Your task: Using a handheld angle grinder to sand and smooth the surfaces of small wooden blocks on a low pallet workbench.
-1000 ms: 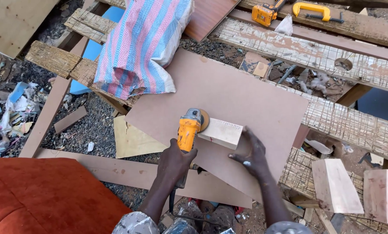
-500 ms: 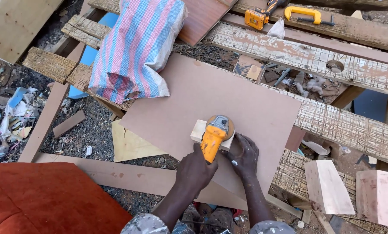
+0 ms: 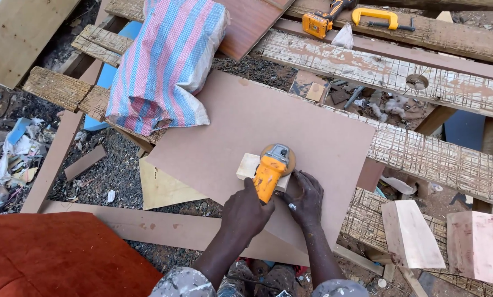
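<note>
My left hand (image 3: 246,212) grips the handle of an orange angle grinder (image 3: 269,171). Its round sanding disc (image 3: 284,154) rests on the right part of a small pale wood block (image 3: 247,164). The block lies on a large brown hardboard sheet (image 3: 241,121) that rests on rough wooden beams. My right hand (image 3: 305,199) lies just right of the grinder, fingers closed against the block's near right corner and the sheet. Most of the block is hidden under the grinder.
A striped woven sack (image 3: 164,60) lies on the sheet's far left corner. An orange drill (image 3: 318,22) and a yellow clamp (image 3: 375,15) rest on a far beam. Cut wood pieces (image 3: 411,234) lie at right, an orange cushion (image 3: 54,258) at lower left.
The grinder has travelled from the block's left end across to its right part. My right hand shifted with it and now sits close beside the tool.
</note>
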